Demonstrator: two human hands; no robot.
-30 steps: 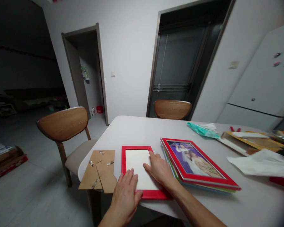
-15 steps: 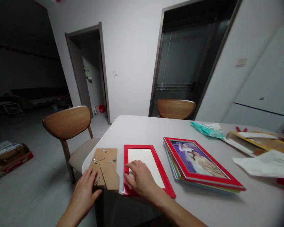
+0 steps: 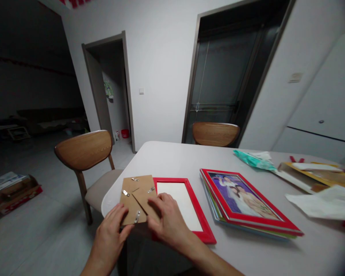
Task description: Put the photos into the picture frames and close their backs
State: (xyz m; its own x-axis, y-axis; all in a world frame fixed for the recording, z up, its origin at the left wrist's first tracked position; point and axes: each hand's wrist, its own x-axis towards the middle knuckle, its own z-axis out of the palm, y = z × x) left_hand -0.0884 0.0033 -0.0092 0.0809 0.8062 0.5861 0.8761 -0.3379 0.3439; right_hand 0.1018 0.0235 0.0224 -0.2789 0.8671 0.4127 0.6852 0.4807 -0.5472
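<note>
A brown cardboard backing board point(image 3: 135, 193) with small metal clips and a fold-out stand is lifted at the near left of the white table point(image 3: 178, 161). My left hand point(image 3: 110, 234) grips its near left corner. My right hand point(image 3: 168, 222) holds its right side, fingers curled over the edge. Under and beside it lies a red picture frame point(image 3: 186, 209), face down, with a white sheet inside. The board overlaps the frame's left edge.
A stack of red-framed pictures point(image 3: 247, 201) lies right of the frame. Papers point(image 3: 322, 197), a yellow board point(image 3: 313, 172) and a teal bag point(image 3: 253, 159) fill the far right. Wooden chairs stand at the left point(image 3: 84, 151) and the far side point(image 3: 215, 134). A box point(image 3: 8, 188) sits on the floor.
My left hand went from the frame to the backing board and took hold of it. Both hands now lift the board and carry it right, over the red frame's left edge.
</note>
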